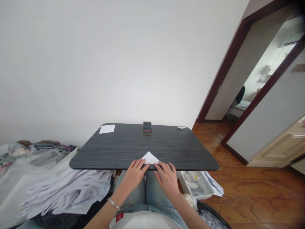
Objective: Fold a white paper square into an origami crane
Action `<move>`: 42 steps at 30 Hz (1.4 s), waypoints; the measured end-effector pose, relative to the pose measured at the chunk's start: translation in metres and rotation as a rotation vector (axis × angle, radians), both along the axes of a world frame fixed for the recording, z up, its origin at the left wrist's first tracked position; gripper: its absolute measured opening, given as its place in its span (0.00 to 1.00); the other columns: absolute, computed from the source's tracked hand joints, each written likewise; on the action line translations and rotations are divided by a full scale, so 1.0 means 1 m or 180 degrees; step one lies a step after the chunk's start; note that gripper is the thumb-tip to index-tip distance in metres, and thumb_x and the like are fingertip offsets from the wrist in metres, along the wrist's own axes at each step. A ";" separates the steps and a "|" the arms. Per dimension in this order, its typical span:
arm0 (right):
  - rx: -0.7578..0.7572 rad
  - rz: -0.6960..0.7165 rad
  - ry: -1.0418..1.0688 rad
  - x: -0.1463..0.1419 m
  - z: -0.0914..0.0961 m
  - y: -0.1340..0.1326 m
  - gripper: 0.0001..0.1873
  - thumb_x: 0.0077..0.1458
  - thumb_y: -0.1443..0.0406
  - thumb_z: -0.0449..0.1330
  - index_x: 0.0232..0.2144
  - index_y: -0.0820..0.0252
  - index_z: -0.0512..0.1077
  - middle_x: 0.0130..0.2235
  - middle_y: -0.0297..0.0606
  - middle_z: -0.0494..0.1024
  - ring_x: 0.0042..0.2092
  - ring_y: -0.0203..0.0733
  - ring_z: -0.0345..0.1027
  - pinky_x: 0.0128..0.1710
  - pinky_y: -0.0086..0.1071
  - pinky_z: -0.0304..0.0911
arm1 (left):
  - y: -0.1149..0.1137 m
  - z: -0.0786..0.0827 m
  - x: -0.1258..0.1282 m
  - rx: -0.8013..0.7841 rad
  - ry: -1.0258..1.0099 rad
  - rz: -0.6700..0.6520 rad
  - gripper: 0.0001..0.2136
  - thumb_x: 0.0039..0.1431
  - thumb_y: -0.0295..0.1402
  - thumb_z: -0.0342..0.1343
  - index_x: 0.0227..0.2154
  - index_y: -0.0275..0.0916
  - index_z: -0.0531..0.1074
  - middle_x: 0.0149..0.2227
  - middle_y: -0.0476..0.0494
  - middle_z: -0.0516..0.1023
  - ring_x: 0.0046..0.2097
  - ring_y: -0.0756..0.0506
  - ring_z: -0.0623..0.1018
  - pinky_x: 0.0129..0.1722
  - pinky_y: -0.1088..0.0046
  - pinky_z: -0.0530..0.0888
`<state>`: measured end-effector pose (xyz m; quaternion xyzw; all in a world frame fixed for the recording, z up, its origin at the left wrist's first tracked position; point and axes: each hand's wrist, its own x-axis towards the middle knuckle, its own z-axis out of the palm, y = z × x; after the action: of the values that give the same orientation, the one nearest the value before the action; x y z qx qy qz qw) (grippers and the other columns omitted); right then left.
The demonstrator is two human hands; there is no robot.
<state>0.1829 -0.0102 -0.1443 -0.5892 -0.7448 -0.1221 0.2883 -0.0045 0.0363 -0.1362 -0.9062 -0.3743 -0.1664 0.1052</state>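
Observation:
A white paper folded into a triangle (149,157) lies at the near edge of the dark grey table (119,149), its tip pointing away from me. My left hand (134,175) rests its fingertips on the paper's left lower edge, fingers stretched flat. My right hand (167,177) presses its spread fingers on the right lower edge. A bracelet sits on my left wrist. Neither hand holds anything lifted.
On the table's far side lie a white sheet (107,128), a phone (147,128) and a small folded paper figure (181,127). A heap of white paper (64,190) lies at left, a box (197,186) by my right knee, an open doorway at right.

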 end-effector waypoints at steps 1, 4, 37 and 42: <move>0.0012 0.0003 -0.0023 0.000 0.000 0.000 0.14 0.59 0.65 0.51 0.47 0.54 0.68 0.45 0.39 0.74 0.45 0.42 0.66 0.53 0.43 0.47 | 0.000 0.000 -0.003 0.0021 0.0001 0.0015 0.19 0.58 0.26 0.48 0.53 0.45 0.61 0.53 0.42 0.66 0.54 0.42 0.64 0.52 0.62 0.59; 0.0005 -0.0002 -0.0033 0.000 0.000 0.000 0.15 0.59 0.65 0.50 0.48 0.54 0.68 0.46 0.39 0.73 0.46 0.43 0.66 0.53 0.43 0.47 | 0.000 0.002 -0.012 0.0045 0.0038 0.0039 0.20 0.58 0.26 0.48 0.53 0.45 0.62 0.53 0.41 0.66 0.54 0.43 0.64 0.52 0.62 0.59; -0.0017 0.0033 0.0059 0.000 -0.002 -0.002 0.15 0.59 0.65 0.49 0.48 0.54 0.67 0.47 0.41 0.72 0.47 0.45 0.64 0.53 0.45 0.48 | 0.000 0.013 -0.005 -0.0114 -0.0083 -0.0199 0.17 0.59 0.31 0.47 0.52 0.42 0.63 0.51 0.41 0.68 0.52 0.42 0.65 0.52 0.62 0.60; -0.0078 0.0030 0.0108 -0.001 -0.001 -0.002 0.15 0.59 0.65 0.50 0.49 0.54 0.67 0.47 0.41 0.72 0.48 0.46 0.63 0.53 0.46 0.48 | 0.002 0.011 -0.006 -0.0053 -0.0036 -0.0185 0.17 0.60 0.31 0.46 0.52 0.45 0.63 0.51 0.41 0.67 0.53 0.42 0.64 0.52 0.61 0.59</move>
<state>0.1823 -0.0120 -0.1456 -0.5911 -0.7441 -0.1016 0.2943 -0.0102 0.0386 -0.1247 -0.9166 -0.3497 -0.1714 0.0906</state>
